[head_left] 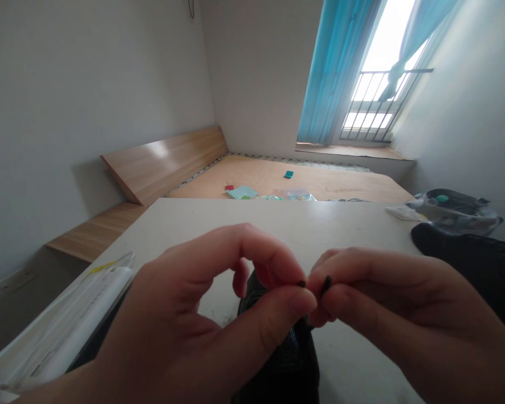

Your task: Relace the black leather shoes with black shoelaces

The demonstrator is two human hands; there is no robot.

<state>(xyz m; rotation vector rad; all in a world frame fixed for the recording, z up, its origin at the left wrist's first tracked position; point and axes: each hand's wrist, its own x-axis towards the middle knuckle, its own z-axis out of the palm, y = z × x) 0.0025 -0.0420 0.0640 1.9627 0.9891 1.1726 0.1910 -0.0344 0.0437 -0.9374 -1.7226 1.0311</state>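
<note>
Both hands meet above a black shoe (284, 359), which stands on the white table (345, 221) and is largely covered by them. Thumb and forefinger of my left hand (223, 303) are pinched on a small dark piece of what looks like a black shoelace. My right hand (387, 303) pinches a short dark lace end (326, 284) that pokes up between thumb and forefinger. The fingertips of the two hands almost touch. How the lace runs down to the shoe is hidden behind the fingers.
A second black shoe (454, 252) lies at the right, beside a clear plastic bag (467, 210) and a crumpled white wrapper (404, 213). White plastic-wrapped packaging (84, 320) lies along the left edge. Beyond the table is a bed (336, 182) with small coloured items.
</note>
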